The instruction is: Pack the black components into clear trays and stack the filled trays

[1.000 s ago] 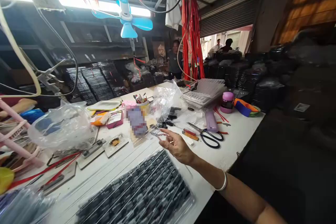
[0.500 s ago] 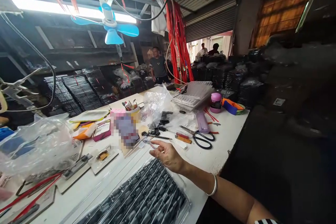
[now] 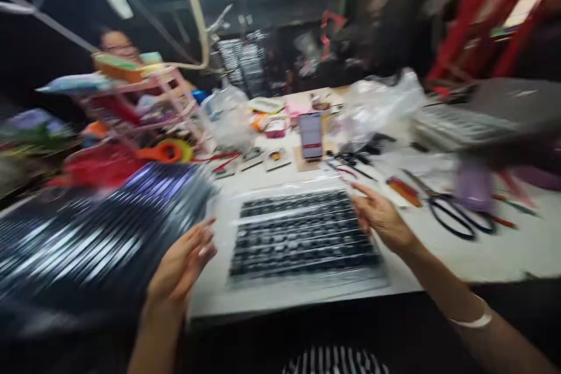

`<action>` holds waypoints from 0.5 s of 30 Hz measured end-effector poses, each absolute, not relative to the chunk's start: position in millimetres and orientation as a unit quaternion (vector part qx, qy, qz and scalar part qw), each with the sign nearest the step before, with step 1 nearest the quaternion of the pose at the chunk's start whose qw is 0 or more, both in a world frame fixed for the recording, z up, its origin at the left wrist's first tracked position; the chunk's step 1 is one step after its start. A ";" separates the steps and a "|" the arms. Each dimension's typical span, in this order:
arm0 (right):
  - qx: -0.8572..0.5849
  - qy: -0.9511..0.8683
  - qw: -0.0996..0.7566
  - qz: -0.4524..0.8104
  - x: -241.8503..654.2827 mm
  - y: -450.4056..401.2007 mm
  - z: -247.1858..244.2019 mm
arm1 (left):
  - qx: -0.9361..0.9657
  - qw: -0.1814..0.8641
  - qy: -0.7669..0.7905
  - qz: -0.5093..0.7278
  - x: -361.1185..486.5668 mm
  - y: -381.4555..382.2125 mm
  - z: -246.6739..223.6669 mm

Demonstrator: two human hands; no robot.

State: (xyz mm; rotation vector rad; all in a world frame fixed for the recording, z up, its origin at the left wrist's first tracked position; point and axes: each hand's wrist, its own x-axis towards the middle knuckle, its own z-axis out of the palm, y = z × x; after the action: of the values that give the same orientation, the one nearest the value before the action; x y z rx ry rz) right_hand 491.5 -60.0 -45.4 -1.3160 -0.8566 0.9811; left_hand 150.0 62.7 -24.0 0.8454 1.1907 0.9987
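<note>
I have both hands in view, well apart, on either side of a clear plastic pack of black pieces [image 3: 302,239] that lies flat on the white surface [image 3: 460,257], near its front edge. My right hand [image 3: 381,219] is at the pack's far right corner, fingers bent against the edge; the blur keeps me from telling whether they are clamped on it. My left hand [image 3: 184,257] is half curled just beside the pack's left side, and I cannot tell whether its fingertips touch the clear plastic. Left of that hand I see a large heap of shiny dark packs [image 3: 100,234]. Beyond the pack a phone [image 3: 311,136] stands propped up, with a crumpled clear bag [image 3: 381,105] to its right. Dark-handled scissors [image 3: 430,194] lie to the right of my right hand, next to a purple object [image 3: 474,187]. Behind a pink rack [image 3: 179,90] at far left, another person [image 3: 116,44] shows partly.
</note>
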 end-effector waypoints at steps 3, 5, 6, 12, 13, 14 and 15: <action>-0.578 -0.366 0.577 0.446 482.9 -65.1 -40.5 | 0.454 0.534 0.561 0.440 133.3 70.8 -40.7; -0.597 -0.358 0.563 0.446 480.7 -67.3 -39.1 | 0.499 0.474 0.579 0.436 134.0 83.4 -53.7; -0.607 -0.350 0.558 0.445 482.1 -67.5 -39.6 | 0.523 0.448 0.582 0.432 136.0 87.9 -59.5; -0.670 -0.315 0.544 0.394 519.5 -60.4 -51.2 | 0.645 0.373 0.542 0.388 146.1 82.1 -81.5; -0.675 -0.322 0.538 0.388 524.6 -59.5 -52.7 | 0.658 0.368 0.535 0.383 146.9 80.1 -83.6; -0.683 -0.329 0.527 0.383 527.9 -58.9 -53.7 | 0.668 0.362 0.528 0.379 147.9 78.7 -85.3; -0.695 -0.337 0.511 0.377 529.6 -58.5 -54.4 | 0.676 0.356 0.523 0.377 149.0 77.8 -86.6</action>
State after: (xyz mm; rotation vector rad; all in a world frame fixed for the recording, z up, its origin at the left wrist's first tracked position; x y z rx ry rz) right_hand 529.6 -58.5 -54.4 -1.6714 -0.8118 0.9081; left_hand 149.0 77.8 -86.6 1.7467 1.3498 0.9734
